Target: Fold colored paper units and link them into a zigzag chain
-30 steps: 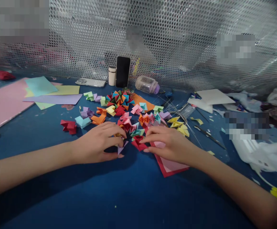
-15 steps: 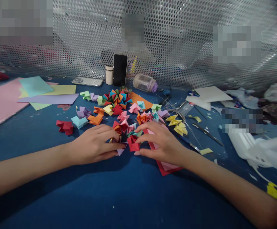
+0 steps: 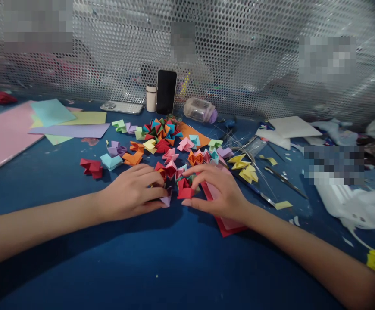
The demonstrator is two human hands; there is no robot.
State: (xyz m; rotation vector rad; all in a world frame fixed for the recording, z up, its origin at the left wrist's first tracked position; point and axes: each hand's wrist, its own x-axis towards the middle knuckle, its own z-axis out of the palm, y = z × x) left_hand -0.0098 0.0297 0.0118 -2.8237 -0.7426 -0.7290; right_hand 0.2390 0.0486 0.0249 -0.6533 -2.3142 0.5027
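Note:
My left hand (image 3: 135, 191) rests low over the near edge of a cluster of folded paper pieces. Its fingers are curled about a lilac folded paper piece (image 3: 167, 199), whose pointed tip sticks out past the fingertips. Facing it, my right hand (image 3: 218, 189) has its thumb and fingers bent around a red folded paper piece (image 3: 185, 189). A small gap separates the two pieces. Behind the hands stand several more folded units, among them a pink one (image 3: 170, 156) and an orange one (image 3: 132, 158). Part of the cluster is hidden by my fingers.
A multicoloured folded paper ball (image 3: 162, 130) sits behind the cluster. Farther back are an upright phone (image 3: 166, 92) and a clear jar (image 3: 199, 110). Paper sheets (image 3: 69, 131) lie left; scissors (image 3: 261, 196) and a white glue gun (image 3: 342, 202) lie right. Red sheets (image 3: 228, 227) lie under my right forearm.
The view has shifted slightly, so everything sits a little farther right and higher. My right fingers have drawn in slightly around the red piece. My left hand keeps nearly the same pose.

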